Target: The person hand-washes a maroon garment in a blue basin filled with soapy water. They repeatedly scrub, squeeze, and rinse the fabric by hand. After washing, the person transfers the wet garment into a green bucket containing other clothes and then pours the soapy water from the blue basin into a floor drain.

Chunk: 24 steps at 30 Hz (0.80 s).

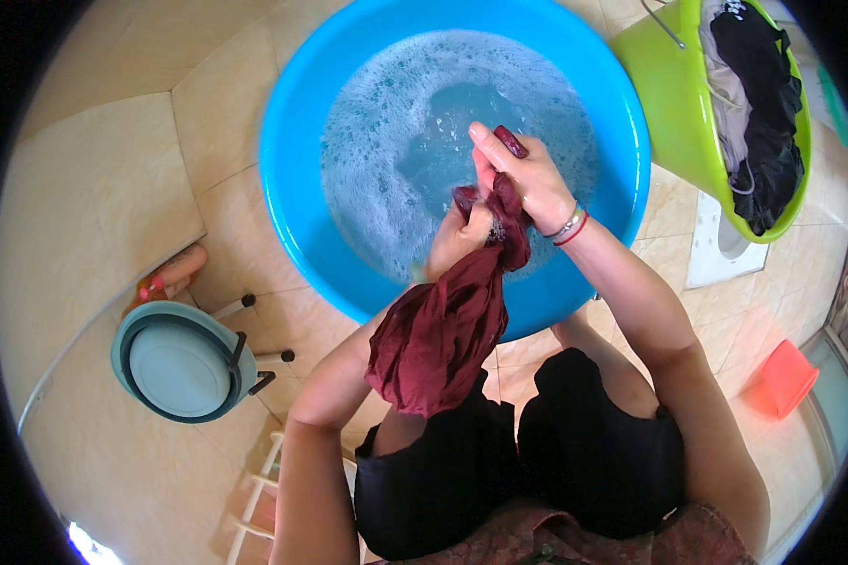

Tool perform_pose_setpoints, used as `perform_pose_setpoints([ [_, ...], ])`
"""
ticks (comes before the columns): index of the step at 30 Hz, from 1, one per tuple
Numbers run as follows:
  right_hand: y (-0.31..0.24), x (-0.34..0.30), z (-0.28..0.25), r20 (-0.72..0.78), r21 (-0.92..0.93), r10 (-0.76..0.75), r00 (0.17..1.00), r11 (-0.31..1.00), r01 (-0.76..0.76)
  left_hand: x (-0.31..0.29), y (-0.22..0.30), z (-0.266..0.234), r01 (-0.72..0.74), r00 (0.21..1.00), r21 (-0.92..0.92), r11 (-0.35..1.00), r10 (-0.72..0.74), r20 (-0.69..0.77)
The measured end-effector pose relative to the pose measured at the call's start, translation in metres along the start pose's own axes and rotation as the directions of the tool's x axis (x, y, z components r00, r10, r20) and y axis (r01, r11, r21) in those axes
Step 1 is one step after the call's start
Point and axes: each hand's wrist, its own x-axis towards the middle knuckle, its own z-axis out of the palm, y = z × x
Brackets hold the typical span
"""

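A wet maroon cloth garment [440, 330] is bunched between my two hands above the large blue basin [292, 122]. My right hand [534, 181] grips its twisted upper part, with a dark red end poking out by the fingers. Just below and to the left, my left hand [462, 237] is closed round another part of it. The loose bulk of the cloth hangs over the basin's near rim and my left forearm, toward my lap. Soapy water [462, 104] with white foam lies in the basin.
A lime green bucket [664, 104] with dark and grey clothes [758, 104] leans at the upper right, beside a white floor fixture [711, 254]. A grey-green collapsible basin [179, 367] is at the left. An orange-red container [784, 379] lies at the right. A white rack [254, 499] stands lower left.
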Motion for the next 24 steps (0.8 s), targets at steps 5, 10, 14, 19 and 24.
perform_pose_setpoints([
  [5, 0.014, 0.001, 0.000, -0.008, 0.082, -0.002, 1.000, 0.997, 0.003, 0.012, -0.018, -0.016, -0.234, 0.966, 0.196, 0.952, 0.205, 0.157],
  [10, 0.012, 0.000, -0.001, 0.004, 0.179, -0.043, 0.999, 0.983, 0.042, 0.019, -0.022, -0.020, -0.290, 0.956, 0.413, 0.863, 0.243, 0.164],
  [14, 0.007, -0.003, 0.001, 0.009, 0.176, -0.044, 0.999, 0.984, 0.042, 0.014, -0.010, -0.018, -0.358, 0.933, 0.507, 0.784, 0.319, 0.165],
  [19, 0.006, -0.006, 0.005, 0.046, 0.103, -0.039, 0.998, 0.994, 0.034, -0.002, 0.006, -0.018, -0.090, 0.972, 0.080, 0.993, 0.070, 0.226],
  [24, -0.031, -0.022, -0.014, 0.207, -0.374, 0.079, 0.975, 0.928, 0.004, -0.035, 0.052, -0.043, 0.364, 0.880, -0.395, 0.843, -0.172, 0.443],
])
